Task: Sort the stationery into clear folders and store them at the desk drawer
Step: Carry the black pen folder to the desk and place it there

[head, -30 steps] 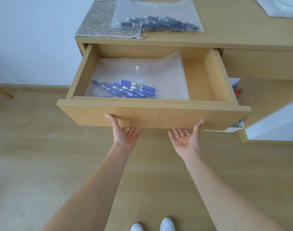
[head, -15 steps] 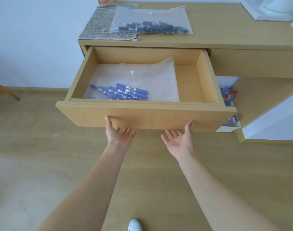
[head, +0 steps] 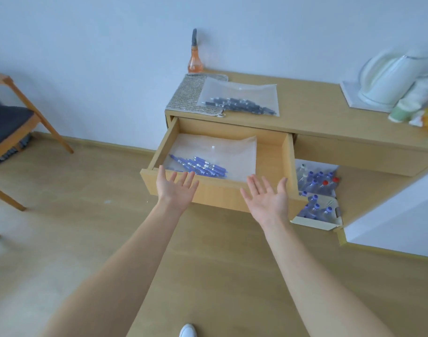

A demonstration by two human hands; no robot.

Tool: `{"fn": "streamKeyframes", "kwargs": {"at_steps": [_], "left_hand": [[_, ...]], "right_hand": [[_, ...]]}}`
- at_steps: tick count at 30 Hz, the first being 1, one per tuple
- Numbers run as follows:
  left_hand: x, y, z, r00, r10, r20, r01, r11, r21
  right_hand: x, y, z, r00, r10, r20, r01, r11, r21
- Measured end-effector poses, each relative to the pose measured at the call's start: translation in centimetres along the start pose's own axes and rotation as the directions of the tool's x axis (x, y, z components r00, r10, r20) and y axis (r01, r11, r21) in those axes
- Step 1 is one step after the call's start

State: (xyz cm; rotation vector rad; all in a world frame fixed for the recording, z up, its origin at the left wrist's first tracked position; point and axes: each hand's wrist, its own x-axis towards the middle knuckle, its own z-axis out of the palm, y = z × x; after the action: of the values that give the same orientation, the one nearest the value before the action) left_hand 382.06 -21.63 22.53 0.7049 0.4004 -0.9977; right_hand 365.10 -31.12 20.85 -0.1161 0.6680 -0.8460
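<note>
At the lower centre of the frame, both forearms reached forward, palms up. The left hand (head: 177,188) and the right hand (head: 266,199) were both spread, fingers straight, holding nothing; they stood apart, in front of the drawer front, and whether they touched it could not be told.

Behind the hands, at mid frame, the desk drawer (head: 222,193) stood pulled out. Inside lay one clear folder (head: 232,152), flat on the drawer floor, with blue pens (head: 198,165) gathered at its lower left corner. That folder was judged stored.

Farther back, on the worktop (head: 312,103) in the upper middle of the frame, a second clear folder (head: 239,93) lay partly on a woven mat (head: 186,96), holding dark pens (head: 239,105). It was judged sorted but not yet stored.

No loose stationery was seen on the worktop. By this evidence the sorting appeared complete; remaining were moving the second folder into the drawer and closing it.

At the right, a kettle (head: 388,81) stood on the worktop; bottles in a box (head: 315,190) sat below.
</note>
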Motion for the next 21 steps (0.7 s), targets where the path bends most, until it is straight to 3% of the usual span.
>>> {"fn": "streamKeyframes", "kwargs": {"at_steps": [3, 5, 7, 9, 12, 14, 15, 17, 18, 19, 21], "left_hand": [[-2.3, 1.5, 2.7, 0.996, 0.053, 0.072, -0.057, 0.996, 0.062], [-3.0, 1.9, 4.3, 0.984, 0.143, 0.107, -0.167, 0.949, 0.266], [-3.3, 2.0, 5.7, 0.955, 0.242, 0.175, -0.298, 0.802, 0.518], [-3.1, 2.1, 6.7, 0.907, 0.294, 0.301, -0.419, 0.579, 0.699], [-1.9, 2.8, 7.5, 0.773, 0.340, 0.536, -0.593, 0.085, 0.801], [-0.6, 3.4, 7.9, 0.660, 0.320, 0.680, -0.637, -0.241, 0.732], [0.2, 3.7, 8.2, 0.603, 0.298, 0.740, -0.648, -0.358, 0.672], [2.2, 4.4, 8.7, 0.528, 0.229, 0.818, -0.622, -0.551, 0.556], [3.3, 4.6, 9.0, 0.526, 0.182, 0.831, -0.578, -0.640, 0.506], [4.5, 4.8, 9.5, 0.537, 0.133, 0.833, -0.526, -0.719, 0.453], [6.3, 4.8, 10.2, 0.584, 0.050, 0.810, -0.453, -0.808, 0.377]], "right_hand": [[-1.6, -1.4, 3.7, 0.996, -0.039, 0.086, 0.046, 0.996, -0.071], [-2.1, -2.1, 5.6, 0.991, -0.066, 0.119, 0.089, 0.975, -0.205], [-1.9, -2.5, 7.0, 0.986, -0.100, 0.135, 0.145, 0.910, -0.388], [-1.3, -2.6, 8.0, 0.976, -0.148, 0.160, 0.214, 0.791, -0.573], [-0.2, -2.7, 8.8, 0.943, -0.245, 0.227, 0.310, 0.393, -0.866], [1.1, -3.0, 8.9, 0.920, -0.288, 0.266, 0.308, 0.111, -0.945], [1.8, -3.2, 8.6, 0.907, -0.308, 0.287, 0.294, -0.024, -0.956], [3.5, -3.7, 8.2, 0.872, -0.335, 0.356, 0.233, -0.357, -0.905], [4.5, -3.9, 8.0, 0.853, -0.335, 0.400, 0.197, -0.503, -0.842], [5.6, -4.3, 8.0, 0.836, -0.327, 0.441, 0.173, -0.605, -0.777], [7.4, -4.8, 8.2, 0.819, -0.303, 0.488, 0.152, -0.705, -0.692]]}}
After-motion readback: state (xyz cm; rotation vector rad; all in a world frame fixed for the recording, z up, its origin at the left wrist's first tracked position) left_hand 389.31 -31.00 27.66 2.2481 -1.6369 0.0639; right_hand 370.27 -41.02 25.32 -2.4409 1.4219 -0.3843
